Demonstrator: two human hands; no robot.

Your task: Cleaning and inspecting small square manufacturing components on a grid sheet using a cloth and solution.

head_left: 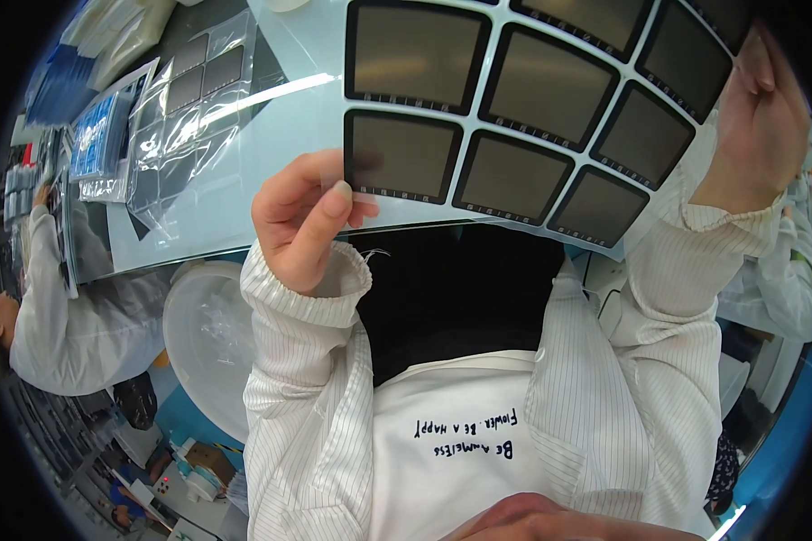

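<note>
In front of me I hold up a large sheet (550, 86) printed with a grid of dark grey, black-framed rounded rectangles on a pale backing. A row of tiny marks runs along the bottom of each rectangle. My left hand (305, 216) pinches its lower left corner between thumb and fingers, where a clear film edge shows. At the upper right, my right hand (765, 122) grips the opposite edge, its fingers partly hidden. The sheet is lifted and slopes over the table's near edge. Its top runs out of view.
A pale glass-topped table (189, 230) lies beneath. At its left are a similar sheet in clear wrapping (194, 90), a blue-and-white pack (104, 131) and stacked plastic sleeves (108, 36). Below the edge stands a white round bin (185, 329). White-coated people sit at left (81, 316) and right (780, 279).
</note>
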